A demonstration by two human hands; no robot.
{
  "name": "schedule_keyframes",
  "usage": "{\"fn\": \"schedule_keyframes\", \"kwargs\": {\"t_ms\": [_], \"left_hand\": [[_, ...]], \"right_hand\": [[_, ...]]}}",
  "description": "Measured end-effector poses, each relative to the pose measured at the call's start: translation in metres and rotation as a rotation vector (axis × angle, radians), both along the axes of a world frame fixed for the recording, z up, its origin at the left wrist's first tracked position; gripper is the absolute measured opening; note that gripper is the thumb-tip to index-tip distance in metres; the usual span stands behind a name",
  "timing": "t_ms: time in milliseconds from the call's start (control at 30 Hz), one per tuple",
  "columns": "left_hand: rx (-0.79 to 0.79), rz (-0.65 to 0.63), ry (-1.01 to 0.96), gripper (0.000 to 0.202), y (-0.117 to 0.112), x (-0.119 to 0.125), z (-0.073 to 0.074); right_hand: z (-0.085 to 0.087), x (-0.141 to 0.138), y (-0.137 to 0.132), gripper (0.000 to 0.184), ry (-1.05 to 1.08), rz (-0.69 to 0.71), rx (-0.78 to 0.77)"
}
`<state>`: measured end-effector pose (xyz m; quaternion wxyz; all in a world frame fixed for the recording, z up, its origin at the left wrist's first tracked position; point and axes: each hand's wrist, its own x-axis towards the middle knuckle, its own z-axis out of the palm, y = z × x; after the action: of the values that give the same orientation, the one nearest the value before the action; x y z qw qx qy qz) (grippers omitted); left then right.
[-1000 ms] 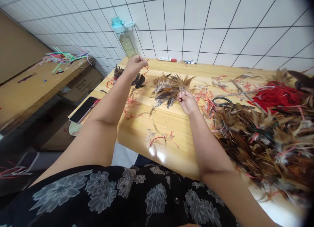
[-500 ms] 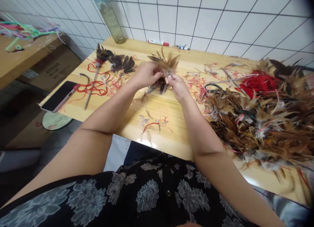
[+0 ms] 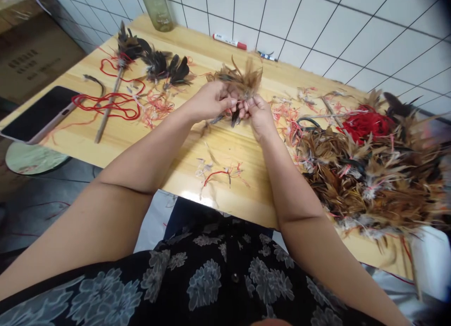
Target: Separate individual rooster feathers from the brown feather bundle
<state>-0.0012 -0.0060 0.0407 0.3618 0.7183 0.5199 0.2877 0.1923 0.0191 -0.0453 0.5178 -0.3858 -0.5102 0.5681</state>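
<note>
My left hand [image 3: 214, 101] and my right hand [image 3: 260, 114] meet over the middle of the table around a bundle of brown feathers [image 3: 243, 78]. The tips fan out upward beyond my fingers, and darker feathers show below. My right hand is closed on the base of the bundle. Thumb and fingers of my left hand pinch close beside it, where a bit of red string [image 3: 229, 112] shows. Part of the string and the bundle's base are hidden by my fingers.
Right lies a heap of brown feather bundles [image 3: 352, 175] with red yarn [image 3: 368, 124]. Left are a stick [image 3: 109, 107] topped with dark feathers, loose red cord [image 3: 130, 112] and a phone [image 3: 42, 112]. Behind stand a bottle [image 3: 157, 9] and markers [image 3: 229, 41]. Scraps [image 3: 225, 173] lie in front.
The view has shifted, so the left-hand items sit farther left and higher. My hands have drawn closer together at the base of the feather bundle, which stays held.
</note>
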Motion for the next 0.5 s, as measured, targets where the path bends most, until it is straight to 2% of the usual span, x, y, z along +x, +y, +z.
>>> {"fn": "schedule_keyframes", "kwargs": {"t_ms": [100, 200, 400, 500], "left_hand": [[-0.041, 0.02, -0.091, 0.011, -0.002, 0.0, 0.0], [0.007, -0.008, -0.114, 0.01, -0.001, -0.003, -0.002], [0.157, -0.123, -0.067, 0.037, 0.009, -0.015, -0.009], [0.241, -0.162, -0.021, 0.037, 0.015, -0.025, -0.011]], "right_hand": [[0.002, 0.007, 0.006, 0.048, 0.044, -0.03, -0.014], [0.01, 0.011, 0.006, 0.05, 0.086, -0.074, -0.047], [0.034, 0.017, -0.005, 0.057, 0.157, -0.17, -0.09], [0.038, 0.026, -0.004, 0.057, 0.159, -0.212, -0.082]]}}
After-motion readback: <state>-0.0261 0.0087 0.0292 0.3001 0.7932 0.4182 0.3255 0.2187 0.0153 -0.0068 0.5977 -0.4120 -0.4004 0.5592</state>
